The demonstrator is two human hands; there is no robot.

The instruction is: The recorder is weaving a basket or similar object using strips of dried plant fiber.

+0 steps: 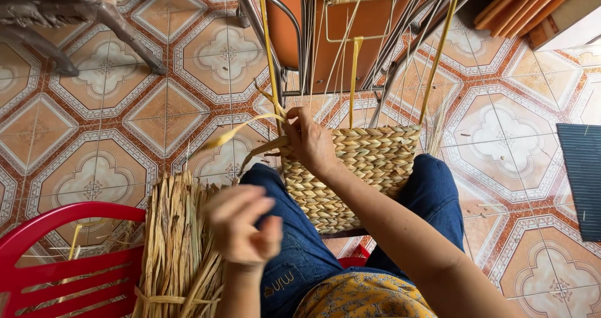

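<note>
While the half-woven straw basket [350,174] is resting between the knees, right hand [310,144] is pinching a strand at its rim, left hand [241,224], blurred, fingers loosely curled, is hovering beside; keeping tension even seems advisable.

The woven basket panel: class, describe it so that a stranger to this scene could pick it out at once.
Start at the person's blue-jeaned knees; the woven basket panel stands between them, with the right hand gripping its top left corner. Unlike the loose bundle of dry straw lying on the red plastic chair, it is tightly braided in neat rows, with thin upright stakes rising from its top edge.
</note>
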